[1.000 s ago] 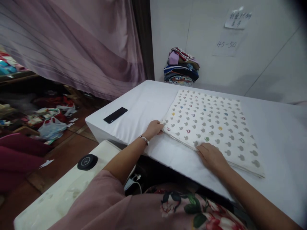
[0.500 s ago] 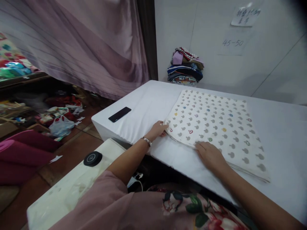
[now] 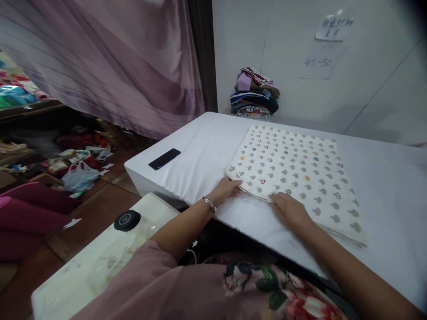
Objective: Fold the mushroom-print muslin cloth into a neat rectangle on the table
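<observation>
A folded white cloth (image 3: 293, 173) printed with grey and a few coloured mushroom-like shapes lies flat on the white-covered table (image 3: 200, 146). My left hand (image 3: 227, 190), with a bracelet at the wrist, pinches the cloth's near edge close to its rounded left corner, thumb on top and fingers beneath. Farther right along that same edge is my right hand (image 3: 288, 209), its fingers curled at the cloth's border with the thumb side hidden. Several layers show along the near edge.
On the table's left part lies a black phone (image 3: 164, 158). A stack of folded clothes (image 3: 255, 94) stands at the back by the wall. Left of me is a lower white surface (image 3: 80, 266) with a round black object (image 3: 127, 220). A mauve curtain (image 3: 143, 58) hangs behind.
My left hand has slid right along the cloth's near edge, away from the corner and closer to my right hand. My right hand stays at the edge. The view has shifted slightly.
</observation>
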`<action>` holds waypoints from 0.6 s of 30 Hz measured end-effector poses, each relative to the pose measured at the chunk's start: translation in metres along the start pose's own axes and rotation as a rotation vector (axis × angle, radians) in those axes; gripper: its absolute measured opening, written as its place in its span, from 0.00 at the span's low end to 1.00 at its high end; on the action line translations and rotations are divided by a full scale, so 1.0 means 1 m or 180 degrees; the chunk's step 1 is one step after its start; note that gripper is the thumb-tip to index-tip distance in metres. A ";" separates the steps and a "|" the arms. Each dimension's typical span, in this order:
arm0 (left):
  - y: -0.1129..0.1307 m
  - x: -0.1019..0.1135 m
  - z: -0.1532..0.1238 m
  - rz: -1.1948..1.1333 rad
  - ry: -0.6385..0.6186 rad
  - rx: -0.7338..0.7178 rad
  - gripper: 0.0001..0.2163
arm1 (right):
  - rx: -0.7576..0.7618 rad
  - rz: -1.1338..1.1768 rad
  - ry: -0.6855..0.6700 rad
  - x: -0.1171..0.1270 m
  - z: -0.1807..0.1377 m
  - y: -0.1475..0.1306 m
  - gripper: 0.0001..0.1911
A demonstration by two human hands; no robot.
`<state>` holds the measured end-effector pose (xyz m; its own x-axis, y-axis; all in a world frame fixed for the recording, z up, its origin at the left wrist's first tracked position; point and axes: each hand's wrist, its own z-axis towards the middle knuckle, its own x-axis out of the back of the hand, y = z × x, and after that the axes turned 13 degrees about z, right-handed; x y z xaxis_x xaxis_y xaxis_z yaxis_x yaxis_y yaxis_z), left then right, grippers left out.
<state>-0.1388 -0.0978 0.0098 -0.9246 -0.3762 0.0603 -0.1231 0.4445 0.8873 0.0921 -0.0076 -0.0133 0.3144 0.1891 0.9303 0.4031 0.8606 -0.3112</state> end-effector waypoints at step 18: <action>-0.006 0.011 0.008 0.2187 0.0892 -0.0582 0.12 | 0.0429 -0.0256 0.0044 -0.010 -0.003 -0.006 0.15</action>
<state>-0.1512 -0.0982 0.0018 -0.6428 -0.2669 0.7181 0.5309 0.5206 0.6687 0.0887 -0.0156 -0.0216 0.2979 0.1113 0.9481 0.3088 0.9285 -0.2060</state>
